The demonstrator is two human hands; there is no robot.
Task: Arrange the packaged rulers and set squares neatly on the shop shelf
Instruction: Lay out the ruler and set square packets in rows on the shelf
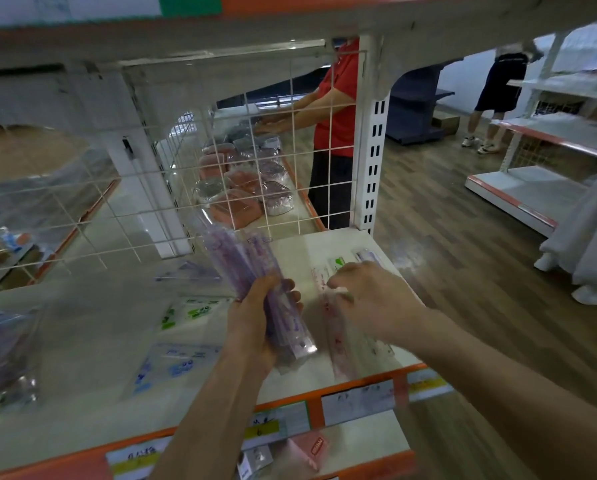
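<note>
My left hand [255, 317] grips a thick bundle of purple packaged rulers [252, 268], held tilted above the white shelf [93, 327]. My right hand [373, 299] rests on pink packaged rulers [338, 341] lying near the shelf's right front corner, fingers pinching the top one. Another packaged ruler [368, 255] lies beyond my right hand. Flat on the shelf to the left are a green-printed set square pack [189, 311], a blue-printed pack [172, 365] and a clear purple set square [189, 271].
A white wire grid panel [241, 174] backs the shelf, with a slotted upright post [373, 157] at its right. A bag of purple items [3, 355] sits at the far left. Beyond the grid stands a person in a red shirt [338, 109]; another person [498, 91] stands by other shelving.
</note>
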